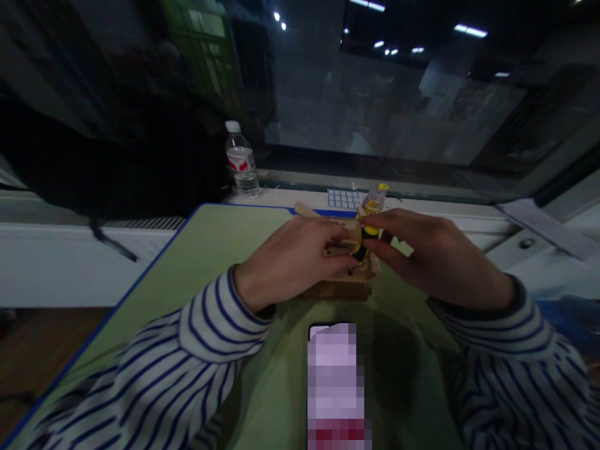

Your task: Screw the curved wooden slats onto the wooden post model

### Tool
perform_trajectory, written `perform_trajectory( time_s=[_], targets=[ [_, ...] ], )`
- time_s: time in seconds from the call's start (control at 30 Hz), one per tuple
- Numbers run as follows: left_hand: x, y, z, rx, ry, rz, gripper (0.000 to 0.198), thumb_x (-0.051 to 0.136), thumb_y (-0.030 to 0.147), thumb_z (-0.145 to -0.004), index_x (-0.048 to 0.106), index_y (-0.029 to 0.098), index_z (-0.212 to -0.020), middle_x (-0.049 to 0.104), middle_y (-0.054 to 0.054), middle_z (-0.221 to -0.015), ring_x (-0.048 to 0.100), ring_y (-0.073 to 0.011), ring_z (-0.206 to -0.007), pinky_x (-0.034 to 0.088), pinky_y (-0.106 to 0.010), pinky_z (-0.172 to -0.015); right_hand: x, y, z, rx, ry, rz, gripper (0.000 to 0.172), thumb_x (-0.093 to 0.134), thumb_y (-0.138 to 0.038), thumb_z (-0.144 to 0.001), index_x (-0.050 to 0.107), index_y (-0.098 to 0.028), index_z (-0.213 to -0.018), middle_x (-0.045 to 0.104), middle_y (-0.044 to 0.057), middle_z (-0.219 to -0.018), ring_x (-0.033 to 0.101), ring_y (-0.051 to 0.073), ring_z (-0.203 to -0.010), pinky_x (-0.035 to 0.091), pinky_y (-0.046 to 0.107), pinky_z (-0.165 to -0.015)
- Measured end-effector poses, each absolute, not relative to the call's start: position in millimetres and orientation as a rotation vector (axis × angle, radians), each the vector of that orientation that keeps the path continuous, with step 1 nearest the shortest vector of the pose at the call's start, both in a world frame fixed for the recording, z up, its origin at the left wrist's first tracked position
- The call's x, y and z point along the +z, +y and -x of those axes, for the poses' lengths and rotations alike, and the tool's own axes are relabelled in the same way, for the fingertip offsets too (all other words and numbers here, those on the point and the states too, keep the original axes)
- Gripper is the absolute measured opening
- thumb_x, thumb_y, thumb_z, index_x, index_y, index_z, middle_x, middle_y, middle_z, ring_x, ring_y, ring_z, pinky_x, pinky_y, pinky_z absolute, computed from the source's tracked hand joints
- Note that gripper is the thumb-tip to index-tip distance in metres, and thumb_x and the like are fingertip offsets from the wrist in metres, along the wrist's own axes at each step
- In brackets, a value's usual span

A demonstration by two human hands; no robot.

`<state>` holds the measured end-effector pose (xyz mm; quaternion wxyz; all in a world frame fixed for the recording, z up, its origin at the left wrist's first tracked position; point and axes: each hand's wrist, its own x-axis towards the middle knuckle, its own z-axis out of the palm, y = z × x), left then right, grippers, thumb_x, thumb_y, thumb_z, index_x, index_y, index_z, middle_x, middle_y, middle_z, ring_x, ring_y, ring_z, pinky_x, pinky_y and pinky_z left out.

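Note:
A small wooden assembly [335,289] with dark holes stands on the green table, partly covered by my hands. My left hand [290,259] is closed over its left side, fingers curled on the wood and thumb beside a yellow-and-black screwdriver [370,232]. From the right, my right hand [422,250] pinches the screwdriver's yellow end between thumb and fingers. The screwdriver is tilted over the right part of the wood, and its tip is hidden. A pale rounded wooden piece [305,209] sticks out behind my left hand.
A phone [335,381] with a lit, blurred screen lies in front of the assembly. On the windowsill are a water bottle [242,164], a blue-gridded sheet [344,199] and a clear yellow-capped container [375,199]. Dark fabric [154,150] hangs at left; papers [544,225] lie at right.

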<state>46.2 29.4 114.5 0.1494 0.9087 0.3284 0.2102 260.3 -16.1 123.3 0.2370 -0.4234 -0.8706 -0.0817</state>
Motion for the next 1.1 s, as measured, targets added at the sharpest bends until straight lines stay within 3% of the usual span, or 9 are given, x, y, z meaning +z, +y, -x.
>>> perform_trajectory(
  time_s=[0.1, 0.3, 0.53, 0.73, 0.93, 1.1],
  targets=[
    [105, 29, -55, 0.66, 0.911, -2.543, 0.027, 0.062, 0.038, -0.086, 0.069, 0.024, -0.108, 0.073, -0.002, -0.104, 0.066, -0.022, -0.097, 0.047, -0.031, -0.081, 125, -16, -259, -0.229, -2.38, 1.166, 0.032, 0.055, -0.027, -0.092, 0.059, -0.019, -0.124, 0.071, 0.006, -0.113, 0.069, 0.02, -0.092, 0.055, 0.035, -0.079],
    [100, 29, -60, 0.696, 0.922, -2.48, 0.024, 0.062, 0.038, -0.087, 0.072, 0.021, -0.099, 0.074, -0.003, -0.088, 0.067, -0.0195, -0.083, 0.046, -0.028, -0.067, 126, -16, -258, -0.233, -2.385, 1.163, 0.033, 0.055, -0.029, -0.093, 0.059, -0.017, -0.123, 0.071, 0.005, -0.112, 0.068, 0.019, -0.09, 0.055, 0.034, -0.076],
    [94, 30, -62, 0.735, 0.925, -2.459, 0.018, 0.058, 0.028, -0.089, 0.072, 0.02, -0.097, 0.074, -0.002, -0.087, 0.066, -0.0171, -0.079, 0.045, -0.025, -0.065, 125, -17, -257, -0.232, -2.38, 1.131, 0.036, 0.057, -0.026, -0.09, 0.057, -0.017, -0.125, 0.071, 0.006, -0.112, 0.068, 0.02, -0.089, 0.056, 0.035, -0.076],
    [92, 33, -61, 0.71, 0.869, -2.475, 0.021, 0.055, 0.029, -0.091, 0.072, 0.021, -0.101, 0.074, -0.002, -0.092, 0.067, -0.0183, -0.086, 0.048, -0.026, -0.073, 125, -18, -256, -0.221, -2.383, 1.072, 0.038, 0.054, -0.015, -0.088, 0.058, -0.017, -0.126, 0.068, 0.008, -0.122, 0.065, 0.02, -0.109, 0.053, 0.037, -0.094],
    [91, 34, -60, 0.697, 0.825, -2.456, 0.024, 0.053, 0.025, -0.092, 0.071, 0.023, -0.108, 0.075, -0.002, -0.099, 0.068, -0.0184, -0.092, 0.049, -0.029, -0.081, 124, -17, -257, -0.234, -2.374, 1.103, 0.035, 0.054, -0.017, -0.089, 0.06, -0.02, -0.123, 0.069, 0.006, -0.12, 0.067, 0.022, -0.105, 0.056, 0.039, -0.09],
    [93, 34, -58, 0.681, 0.76, -2.463, 0.024, 0.051, 0.025, -0.094, 0.07, 0.021, -0.108, 0.073, -0.003, -0.103, 0.066, -0.0189, -0.098, 0.048, -0.03, -0.087, 124, -17, -256, -0.263, -2.379, 1.123, 0.032, 0.056, -0.021, -0.09, 0.061, -0.016, -0.122, 0.07, 0.007, -0.117, 0.068, 0.02, -0.102, 0.056, 0.036, -0.089]
  ],
)
